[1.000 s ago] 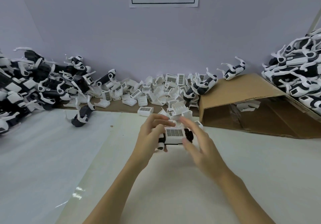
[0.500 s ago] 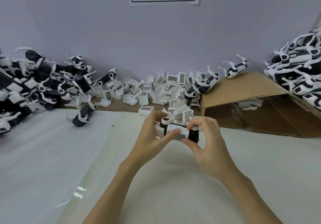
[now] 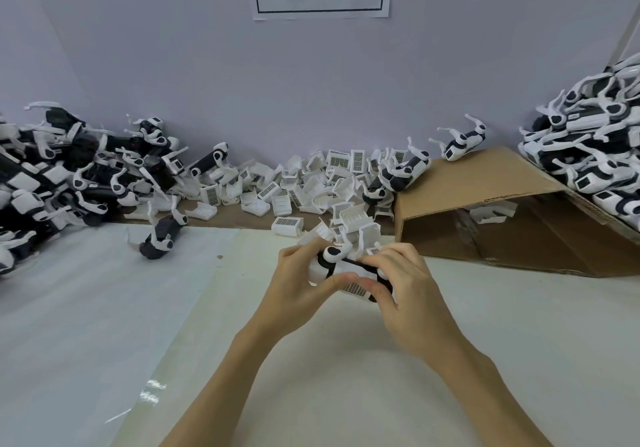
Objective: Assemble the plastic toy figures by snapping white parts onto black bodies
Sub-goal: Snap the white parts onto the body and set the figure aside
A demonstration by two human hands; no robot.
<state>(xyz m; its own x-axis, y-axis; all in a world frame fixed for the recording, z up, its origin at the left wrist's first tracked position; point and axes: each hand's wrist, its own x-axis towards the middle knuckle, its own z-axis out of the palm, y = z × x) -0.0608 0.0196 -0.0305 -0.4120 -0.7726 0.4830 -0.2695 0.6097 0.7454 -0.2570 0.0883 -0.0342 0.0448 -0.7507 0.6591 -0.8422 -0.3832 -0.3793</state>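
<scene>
Pressing the white shell home on the black body

Both hands are meeting just above the pale worktop (image 3: pixel 346 360), near its middle, and between them sits the task's thing: a small black plastic toy body with white jointed legs (image 3: pixel 334 256) and a white ribbed plastic shell part (image 3: pixel 355 285) against its underside. The left hand (image 3: pixel 301 287) is curling round the left end, its thumb pressing along the shell's lower edge. The right hand (image 3: pixel 408 294) is wrapping the right end, its fingers folded over the top and its thumb meeting the left thumb on the shell. Whether the part is fully seated cannot be told, since the fingers are hiding the seam.

To do this step well, the thumbs should probably be pushing squarely and evenly, so that both ends click in together rather than one end lifting; the thin legs are likely better left unsqueezed.

Behind, a heap of loose white shell parts (image 3: pixel 311 186) is lying against the wall, beside a tipped brown cardboard box (image 3: pixel 485 197)
</scene>
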